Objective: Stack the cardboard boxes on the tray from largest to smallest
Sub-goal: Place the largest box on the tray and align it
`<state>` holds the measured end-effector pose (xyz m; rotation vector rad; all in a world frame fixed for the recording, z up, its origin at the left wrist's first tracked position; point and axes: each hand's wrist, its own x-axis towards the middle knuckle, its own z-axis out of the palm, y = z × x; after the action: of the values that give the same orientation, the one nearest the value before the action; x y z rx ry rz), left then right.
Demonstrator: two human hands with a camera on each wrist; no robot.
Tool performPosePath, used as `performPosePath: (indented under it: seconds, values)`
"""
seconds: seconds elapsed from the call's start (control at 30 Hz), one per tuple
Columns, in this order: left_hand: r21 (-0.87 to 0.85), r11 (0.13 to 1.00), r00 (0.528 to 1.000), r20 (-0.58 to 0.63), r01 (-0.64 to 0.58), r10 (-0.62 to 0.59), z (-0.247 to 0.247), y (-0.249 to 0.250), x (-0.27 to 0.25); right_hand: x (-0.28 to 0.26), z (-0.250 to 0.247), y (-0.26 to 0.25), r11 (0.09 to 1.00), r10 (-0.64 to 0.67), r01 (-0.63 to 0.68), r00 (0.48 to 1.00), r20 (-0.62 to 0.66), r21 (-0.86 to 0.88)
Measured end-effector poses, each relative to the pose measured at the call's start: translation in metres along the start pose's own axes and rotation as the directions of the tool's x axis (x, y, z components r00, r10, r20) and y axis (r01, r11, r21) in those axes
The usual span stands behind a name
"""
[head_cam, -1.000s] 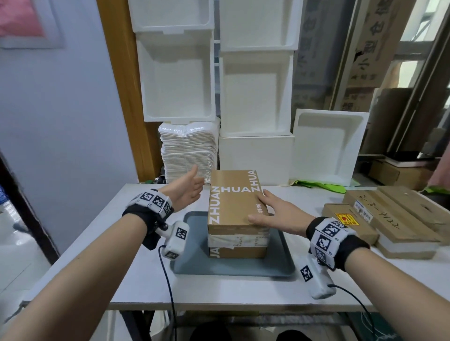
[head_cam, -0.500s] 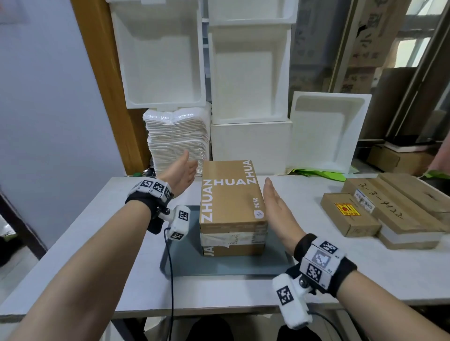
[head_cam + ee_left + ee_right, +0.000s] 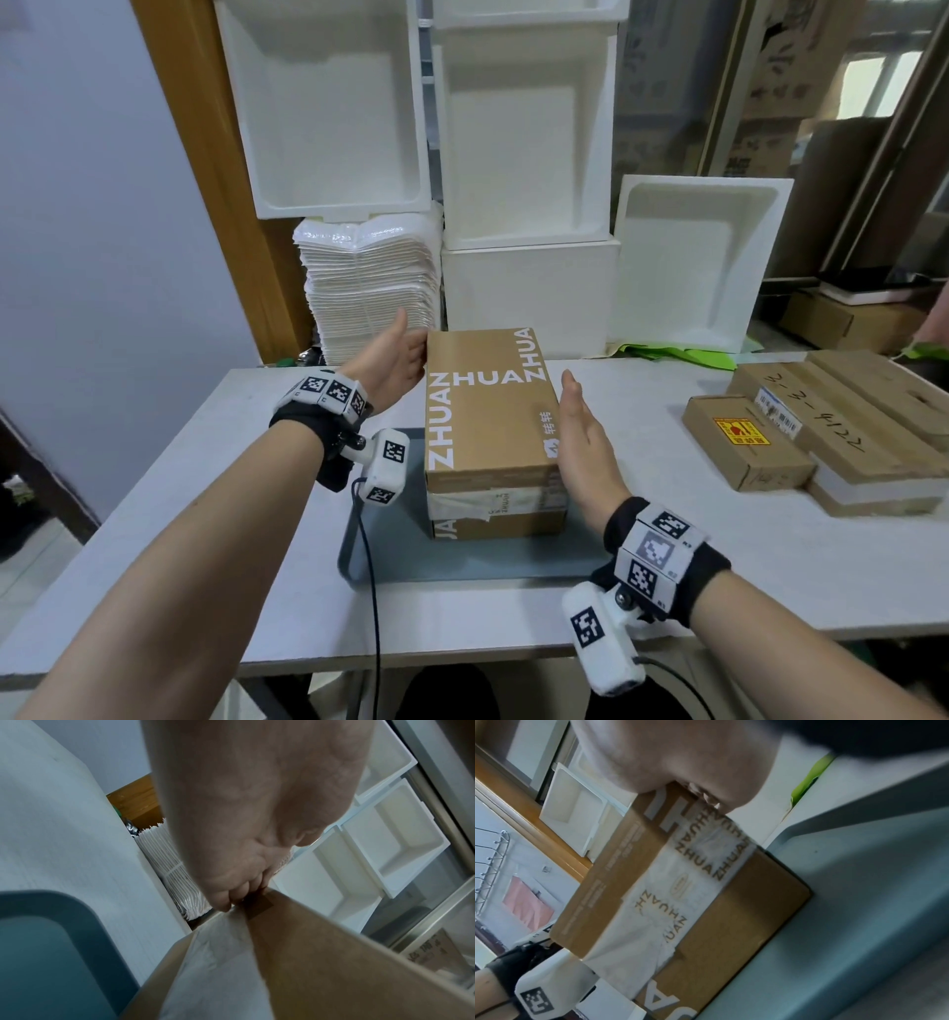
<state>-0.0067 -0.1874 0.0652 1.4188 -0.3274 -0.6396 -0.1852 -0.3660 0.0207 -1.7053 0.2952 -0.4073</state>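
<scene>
**Two flat hands beside one big box**

One big cardboard box (image 3: pixel 490 406) sits on the gray tray (image 3: pixel 380 560). Everything here is told from that box. It is brown, with smooth sides, sharp corners and big white letters on top. Crinkly white tape runs around its middle. The tray under it is smooth, with round corners and a low rim. The box hides the far part of the tray.

To the left of the box is the left hand (image 3: pixel 393 362). Its fingers are out straight, not curled. In the left wrist view the fingertips (image 3: pixel 231 894) touch the far left corner of the box. Most of that view is filled by the palm and is blurry.

To the right of the box is the right hand (image 3: pixel 583 447). It is flat and straight too, right against the box's long side. I cannot tell if it truly touches. The right wrist view is fuzzy, and the hand there is cut off at the top.

Farther right of the box, on the white table (image 3: pixel 667 580), lie the small brown box (image 3: pixel 744 442) with a red and yellow sticker and the long flat boxes (image 3: pixel 862 426) with writing on them. The picture edge cuts those off.

Behind the box stand white foam bins (image 3: pixel 524 154), rough and boxy.
</scene>
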Motion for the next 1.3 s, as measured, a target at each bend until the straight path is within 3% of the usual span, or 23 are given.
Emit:
performPosePath:
  seconds: [0.2, 0.67, 1.0, 1.3]
  values:
    - [-0.06, 0.998, 1.0, 0.028, -0.002, 0.003, 0.005, -0.002, -0.008, 0.001, 0.003, -0.004, 0.998, -0.014, 0.02, 0.994, -0.107, 0.061]
    - [-0.127, 0.992, 1.0, 0.004, -0.014, 0.015, -0.019, 0.001, -0.039, 0.029, -0.014, -0.027, 0.993, -0.071, 0.087, 0.98, -0.184, 0.078]
    - [-0.104, 0.994, 0.999, -0.034, 0.027, -0.03, -0.019, -0.013, -0.065, 0.042, -0.027, -0.015, 0.999, -0.021, 0.027, 0.988, -0.153, 0.038]
    - [0.034, 0.999, 0.99, -0.141, 0.006, -0.001, -0.026, -0.005, -0.052, 0.037, -0.039, -0.018, 0.995, 0.089, -0.078, 0.979, -0.181, 0.067]
